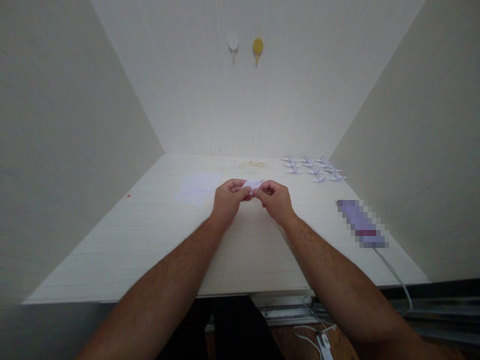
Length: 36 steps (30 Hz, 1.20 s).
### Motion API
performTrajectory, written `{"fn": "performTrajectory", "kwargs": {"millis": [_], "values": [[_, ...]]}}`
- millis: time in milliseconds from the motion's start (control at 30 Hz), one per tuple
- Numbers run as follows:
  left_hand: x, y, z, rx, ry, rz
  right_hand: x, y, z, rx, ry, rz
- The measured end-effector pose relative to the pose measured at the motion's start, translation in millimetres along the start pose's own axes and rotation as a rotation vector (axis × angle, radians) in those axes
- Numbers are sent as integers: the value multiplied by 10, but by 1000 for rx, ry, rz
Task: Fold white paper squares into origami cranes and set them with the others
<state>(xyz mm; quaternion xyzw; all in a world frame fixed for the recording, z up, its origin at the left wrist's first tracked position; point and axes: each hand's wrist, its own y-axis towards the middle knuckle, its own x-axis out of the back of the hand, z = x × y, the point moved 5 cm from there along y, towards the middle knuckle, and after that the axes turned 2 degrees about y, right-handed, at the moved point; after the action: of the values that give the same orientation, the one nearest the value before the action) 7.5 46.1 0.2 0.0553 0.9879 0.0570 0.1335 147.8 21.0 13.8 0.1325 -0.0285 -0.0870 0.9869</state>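
Observation:
Between my two hands, just above the middle of the white table (157, 240), is a small folded piece of white paper (253, 185). My left hand (230, 197) pinches its left side, with the thumb on the near face. On the right side, the thumb and fingers of my right hand (275, 197) close on the same paper. The fingers cover part of it, so its exact folded shape is hard to make out. Left of my left hand lie flat sheets of white paper (197, 187).
Several folded paper cranes (318, 178) stand at the back right. A blurred-out flat device (360, 224) lies at the right, its white cable (393, 272) running over the front edge. Walls enclose three sides. A white hook (233, 42) and a yellow hook (257, 46) are on the back wall.

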Motion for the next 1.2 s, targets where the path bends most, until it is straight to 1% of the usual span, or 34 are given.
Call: {"fn": "performTrajectory", "kwargs": {"millis": [133, 267, 500, 733, 867, 933, 967, 1033, 1100, 1200], "values": [[-10, 3, -2, 6, -24, 24, -2, 3, -8, 3, -30, -7], [-11, 5, 18, 17, -50, 60, 0, 5, -13, 6, -13, 5], [-15, 27, 51, 26, -39, 117, 28, 12, -29, -2, 128, 8], [-27, 14, 19, 30, -24, 137, 70, 47, -75, 6, 251, -50], [-17, 21, 30, 33, 2, 146, 104, 80, -56, -2, 353, -48], [3, 34, 41, 32, 15, 129, 163, 99, -36, -15, 418, -90], [17, 40, 44, 30, 26, 111, 205, 106, -28, -23, 455, -133], [39, 44, 38, 18, 55, 70, 274, 114, -10, -28, 476, -193], [41, 34, 17, 1, 76, 49, 278, 117, -5, -48, 454, -166], [19, 7, -19, -9, 76, 49, 202, 110, -15, -60, 364, -56]]}}
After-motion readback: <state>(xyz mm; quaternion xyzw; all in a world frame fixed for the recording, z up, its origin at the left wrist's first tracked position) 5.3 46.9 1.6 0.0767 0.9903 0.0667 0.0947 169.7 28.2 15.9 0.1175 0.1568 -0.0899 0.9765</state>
